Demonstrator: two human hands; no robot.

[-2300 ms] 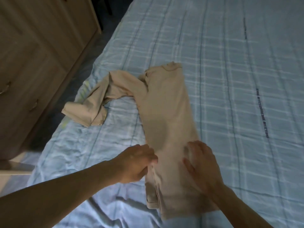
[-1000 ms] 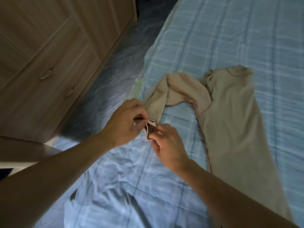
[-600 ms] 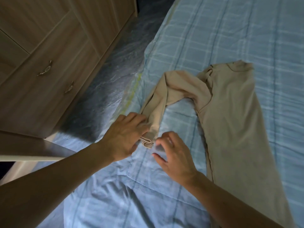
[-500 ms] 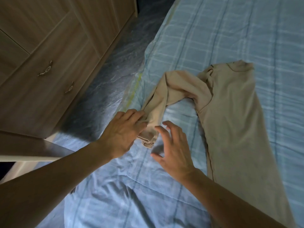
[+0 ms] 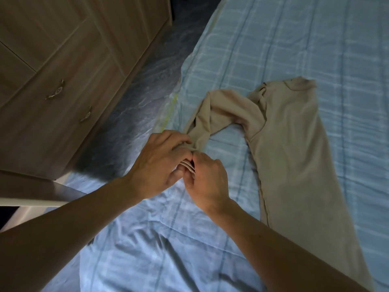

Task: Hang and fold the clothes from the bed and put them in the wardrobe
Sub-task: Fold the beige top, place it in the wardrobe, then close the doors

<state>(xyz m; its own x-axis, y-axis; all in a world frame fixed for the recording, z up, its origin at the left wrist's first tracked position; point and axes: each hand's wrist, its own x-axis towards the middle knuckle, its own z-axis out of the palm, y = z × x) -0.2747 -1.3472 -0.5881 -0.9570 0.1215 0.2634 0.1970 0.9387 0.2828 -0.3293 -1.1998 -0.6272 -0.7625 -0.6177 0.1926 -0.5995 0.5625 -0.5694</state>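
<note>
A beige long-sleeved top (image 5: 292, 148) lies on the blue checked bed (image 5: 273, 49), its body folded lengthwise into a long strip that runs from the collar at the upper right toward the lower right. Its sleeves (image 5: 212, 114) stretch out to the left, near the bed's edge. My left hand (image 5: 160, 163) and my right hand (image 5: 207, 182) meet at the sleeve ends, both pinching the layered cuffs (image 5: 188, 165) between their fingers. The hands hide most of the cuffs.
A wooden wardrobe (image 5: 69, 66) with two metal drawer handles stands at the left. A strip of grey patterned floor (image 5: 143, 91) lies between it and the bed. A pale ledge (image 5: 33, 200) juts in at the lower left.
My right hand, open beside the cuffs half a second ago, has closed on them. My left hand has shifted from pressing the sleeve to pinching the cuffs.
</note>
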